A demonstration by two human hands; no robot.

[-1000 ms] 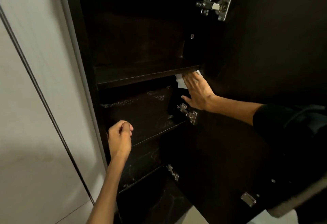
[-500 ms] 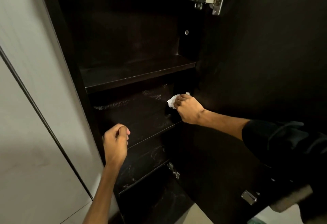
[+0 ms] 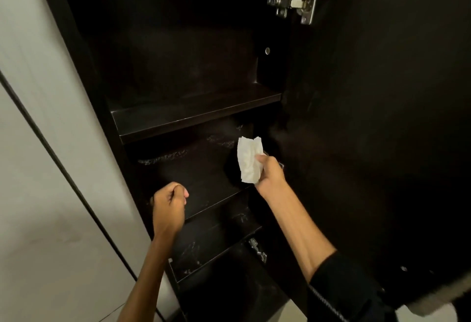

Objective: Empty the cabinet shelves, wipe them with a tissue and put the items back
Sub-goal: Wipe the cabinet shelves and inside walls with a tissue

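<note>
A dark narrow cabinet stands open with bare shelves. Its upper shelf (image 3: pixel 193 115) looks plain and dark; the middle shelf (image 3: pixel 204 186) and the lower shelf (image 3: pixel 214 248) carry pale dusty streaks. My right hand (image 3: pixel 271 175) grips a crumpled white tissue (image 3: pixel 249 160) in front of the right end of the middle shelf, the tissue standing up above the fingers. My left hand (image 3: pixel 168 207) hovers by the left front edge of the middle shelf with its fingers curled and nothing in it.
The cabinet door (image 3: pixel 382 118) hangs open on the right, with a metal hinge (image 3: pixel 295 0) at the top and another hinge (image 3: pixel 257 249) lower down. A pale wall panel (image 3: pixel 51 169) borders the cabinet on the left. Light floor shows at the bottom.
My right hand came down from under the upper shelf's right end to the middle shelf and turned, so the tissue now stands unfolded above the fingers. The left hand stayed put.
</note>
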